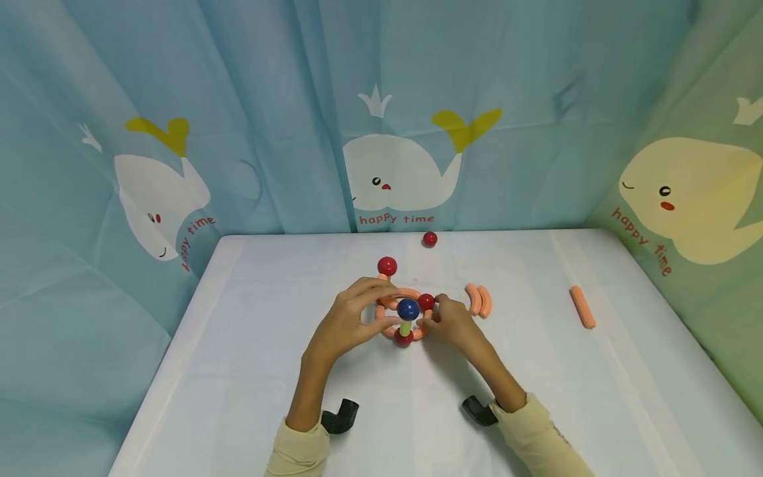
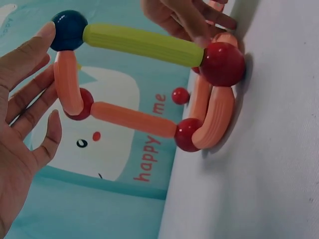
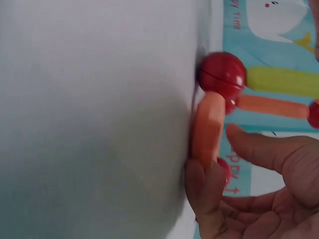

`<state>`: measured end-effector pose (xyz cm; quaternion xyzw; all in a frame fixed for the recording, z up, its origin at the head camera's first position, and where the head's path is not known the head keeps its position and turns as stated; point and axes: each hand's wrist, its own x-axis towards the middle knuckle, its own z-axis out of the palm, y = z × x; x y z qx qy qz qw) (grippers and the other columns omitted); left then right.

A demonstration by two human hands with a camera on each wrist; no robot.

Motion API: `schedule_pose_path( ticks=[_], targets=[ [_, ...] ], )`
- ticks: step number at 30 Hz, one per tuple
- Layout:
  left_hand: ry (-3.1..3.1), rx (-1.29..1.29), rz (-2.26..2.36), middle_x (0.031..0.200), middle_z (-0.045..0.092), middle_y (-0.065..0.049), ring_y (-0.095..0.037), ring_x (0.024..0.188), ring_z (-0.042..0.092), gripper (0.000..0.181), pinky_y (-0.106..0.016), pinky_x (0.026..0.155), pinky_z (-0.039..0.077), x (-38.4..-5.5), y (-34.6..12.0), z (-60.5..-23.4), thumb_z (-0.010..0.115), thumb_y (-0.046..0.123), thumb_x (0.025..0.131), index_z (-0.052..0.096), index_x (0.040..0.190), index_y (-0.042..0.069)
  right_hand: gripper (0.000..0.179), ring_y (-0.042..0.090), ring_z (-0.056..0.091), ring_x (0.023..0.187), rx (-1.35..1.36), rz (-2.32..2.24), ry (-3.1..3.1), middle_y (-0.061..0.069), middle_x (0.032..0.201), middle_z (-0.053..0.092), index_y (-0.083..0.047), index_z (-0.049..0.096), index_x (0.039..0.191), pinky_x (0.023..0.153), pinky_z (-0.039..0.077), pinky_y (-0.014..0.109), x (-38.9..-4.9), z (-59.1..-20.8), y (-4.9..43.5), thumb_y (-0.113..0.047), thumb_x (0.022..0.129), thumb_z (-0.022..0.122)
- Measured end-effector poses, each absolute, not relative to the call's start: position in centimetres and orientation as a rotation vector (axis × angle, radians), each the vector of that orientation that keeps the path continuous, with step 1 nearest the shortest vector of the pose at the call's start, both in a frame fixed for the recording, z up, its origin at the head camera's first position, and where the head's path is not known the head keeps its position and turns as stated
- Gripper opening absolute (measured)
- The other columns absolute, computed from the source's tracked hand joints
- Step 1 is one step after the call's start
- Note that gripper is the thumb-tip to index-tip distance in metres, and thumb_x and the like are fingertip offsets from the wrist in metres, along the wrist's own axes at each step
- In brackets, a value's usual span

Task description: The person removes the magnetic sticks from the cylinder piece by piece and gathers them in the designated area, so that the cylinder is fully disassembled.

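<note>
A magnetic ball-and-rod frame stands mid-table, with curved orange rods [image 1: 389,330] and red balls [image 1: 403,338] in a ring at its base. One green rod [image 2: 142,45] rises to a blue ball [image 1: 408,309]; a straight orange rod [image 2: 134,119] rises to another red ball [image 1: 387,266]. An upper curved orange rod [image 2: 67,82] joins the two tops. My left hand [image 1: 346,321] holds the frame's top, thumb at the blue ball, other fingers around the upper curved rod. My right hand [image 1: 456,322] grips a curved orange base rod [image 3: 208,127] low at the right.
Two loose curved orange rods [image 1: 479,301] lie right of the frame. A straight orange rod [image 1: 582,307] lies farther right. One loose red ball [image 1: 430,239] sits at the back edge. A whale-print curtain [image 1: 286,119] surrounds the white table [image 1: 250,344].
</note>
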<state>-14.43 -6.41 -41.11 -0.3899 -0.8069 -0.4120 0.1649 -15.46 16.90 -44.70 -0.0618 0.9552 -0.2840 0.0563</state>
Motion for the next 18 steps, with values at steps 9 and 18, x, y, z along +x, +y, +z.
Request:
schedule_pose_path(
  ticks=[9,18],
  targets=[
    [-2.292,-1.111,-1.165,0.119,0.068,-0.003,-0.017,0.118,0.059,0.042,-0.032,0.101,0.050,-14.5,-6.6,-41.2,0.083,0.020,0.078,0.071,0.117,0.012,0.035,0.021,0.053,0.070,-0.062,-0.761,2.919,0.011,0.086,0.059,0.006,0.057,0.117,0.055,0.040,0.029,-16.6,-44.6,15.8,-0.008,0.085,0.064],
    [-2.298,-1.134,-1.125,0.117,0.070,-0.002,-0.018,0.115,0.061,0.037,-0.032,0.100,0.049,-14.3,-6.2,-41.1,0.082,0.017,0.078,0.071,0.113,0.008,0.048,0.030,0.063,0.097,-0.160,-0.730,2.920,0.022,0.116,0.065,0.002,0.054,0.134,0.078,0.054,0.044,-17.9,-44.5,16.0,-0.014,0.091,0.066]
  ],
)
